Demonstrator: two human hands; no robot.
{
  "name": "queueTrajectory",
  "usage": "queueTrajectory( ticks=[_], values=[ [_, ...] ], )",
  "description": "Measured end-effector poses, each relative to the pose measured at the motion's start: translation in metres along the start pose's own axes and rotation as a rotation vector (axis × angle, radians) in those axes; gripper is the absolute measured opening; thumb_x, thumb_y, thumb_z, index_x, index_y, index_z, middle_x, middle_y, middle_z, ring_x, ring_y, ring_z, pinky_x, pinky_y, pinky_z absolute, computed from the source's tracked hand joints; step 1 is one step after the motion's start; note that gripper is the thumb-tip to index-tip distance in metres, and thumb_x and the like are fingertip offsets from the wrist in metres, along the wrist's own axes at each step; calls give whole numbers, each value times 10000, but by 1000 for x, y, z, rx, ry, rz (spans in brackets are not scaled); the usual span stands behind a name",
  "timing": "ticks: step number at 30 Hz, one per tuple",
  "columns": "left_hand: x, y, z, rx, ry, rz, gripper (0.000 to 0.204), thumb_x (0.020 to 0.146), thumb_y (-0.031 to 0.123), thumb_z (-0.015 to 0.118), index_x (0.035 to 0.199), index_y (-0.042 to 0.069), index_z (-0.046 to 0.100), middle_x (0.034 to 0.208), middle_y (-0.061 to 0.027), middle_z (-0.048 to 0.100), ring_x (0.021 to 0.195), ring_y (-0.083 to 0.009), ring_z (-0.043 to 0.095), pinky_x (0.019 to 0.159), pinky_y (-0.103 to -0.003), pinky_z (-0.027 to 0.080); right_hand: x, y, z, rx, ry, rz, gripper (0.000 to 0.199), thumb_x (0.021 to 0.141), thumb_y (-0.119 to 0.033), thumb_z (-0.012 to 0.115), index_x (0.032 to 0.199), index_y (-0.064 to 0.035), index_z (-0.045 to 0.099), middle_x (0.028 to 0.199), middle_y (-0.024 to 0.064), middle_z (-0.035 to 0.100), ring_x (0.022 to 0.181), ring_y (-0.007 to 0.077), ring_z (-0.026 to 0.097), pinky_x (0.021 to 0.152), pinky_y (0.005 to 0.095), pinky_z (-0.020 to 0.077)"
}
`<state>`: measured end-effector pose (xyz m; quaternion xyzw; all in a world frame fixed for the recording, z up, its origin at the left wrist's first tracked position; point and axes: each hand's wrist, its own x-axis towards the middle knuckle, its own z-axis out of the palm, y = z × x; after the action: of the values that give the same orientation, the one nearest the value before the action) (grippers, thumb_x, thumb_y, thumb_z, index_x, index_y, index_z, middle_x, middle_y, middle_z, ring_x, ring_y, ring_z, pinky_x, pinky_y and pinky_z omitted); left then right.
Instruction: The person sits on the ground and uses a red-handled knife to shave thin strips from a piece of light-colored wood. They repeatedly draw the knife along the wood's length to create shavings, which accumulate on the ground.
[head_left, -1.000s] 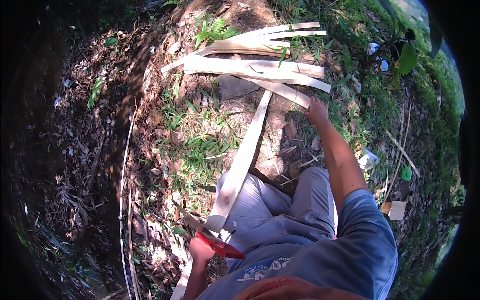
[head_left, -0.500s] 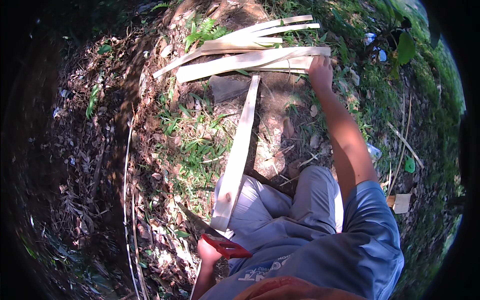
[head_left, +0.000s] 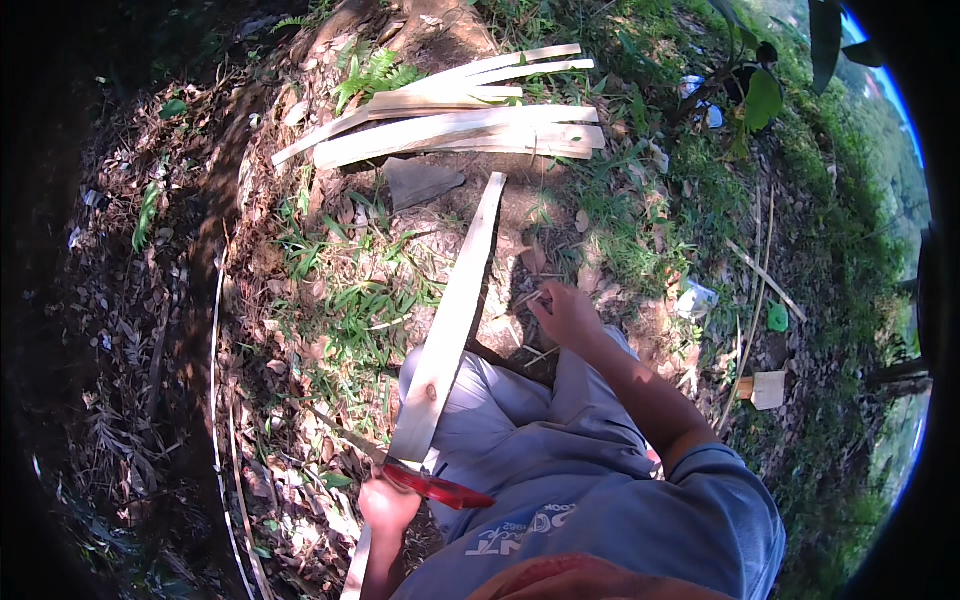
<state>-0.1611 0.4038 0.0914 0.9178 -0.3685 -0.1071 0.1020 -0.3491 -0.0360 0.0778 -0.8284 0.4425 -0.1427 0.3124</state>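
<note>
Down by my left thigh, my left hand (head_left: 388, 506) is closed on a hand saw with a red handle (head_left: 440, 488). Its blade (head_left: 345, 433) points up and left, passing beside the lower end of a long pale board (head_left: 430, 375). That board slants from my lap toward the pile ahead, its far end narrow and a knot near its close end. A pale strip (head_left: 356, 568) shows beside my left forearm; whether my hand grips it too is hidden. Over my right knee, my right hand (head_left: 568, 315) hovers with loosely bent fingers and nothing visible in them.
Several pale wood slats (head_left: 460, 130) lie piled on the ground ahead, with a flat grey slab (head_left: 420, 183) just nearer. Thin long sticks (head_left: 222, 420) run along the left. On the right are a small wood block (head_left: 768, 390), a clear plastic piece (head_left: 695, 299) and leafy plants.
My right hand has left the slat pile and come back toward my knee. The saw handle has tilted in my left hand. The view has shifted slightly.
</note>
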Motion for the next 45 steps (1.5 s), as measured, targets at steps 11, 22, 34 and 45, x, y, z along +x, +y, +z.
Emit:
queueTrajectory(
  ticks=[11, 22, 34, 45],
  values=[
    [0, 21, -17, 96, -24, -21, 461, 880, 436, 794, 918, -18, 725, 741, -249, 733, 734, -443, 758, 692, -528, 623, -156, -63, -11, 193, -323, -37, 339, 998, -273, 782, 1142, 20, 693, 1010, 208, 783, 925, 337, 782, 827, 431, 615],
    [-8, 63, -13, 138, -155, -212, 436, 1024, 330, 532, 939, -63, 703, 855, -296, 764, 858, -456, 785, 816, -531, 636, -192, -79, -29, 322, -408, -149, 418, 1018, -308, 750, 1252, 25, 657, 1033, 196, 788, 945, 360, 773, 849, 446, 599],
    [-1, 71, -43, 109, -190, -170, 451, 876, 431, 763, 1037, 10, 768, 1041, -250, 784, 1006, -418, 777, 904, -503, 625, -251, -119, -27, 507, -744, -164, 869, 983, -360, 823, 1608, 19, 354, 1359, 222, 662, 1113, 276, 707, 976, 392, 575],
    [8, 70, -69, 77, -207, -195, 442, 814, 360, 747, 1042, -15, 801, 1063, -267, 786, 1030, -407, 779, 924, -483, 630, -247, -139, 7, 337, -500, -389, 444, 1051, -184, 705, 1387, 61, 547, 1178, 214, 643, 1025, 327, 645, 929, 424, 524]
  ],
)
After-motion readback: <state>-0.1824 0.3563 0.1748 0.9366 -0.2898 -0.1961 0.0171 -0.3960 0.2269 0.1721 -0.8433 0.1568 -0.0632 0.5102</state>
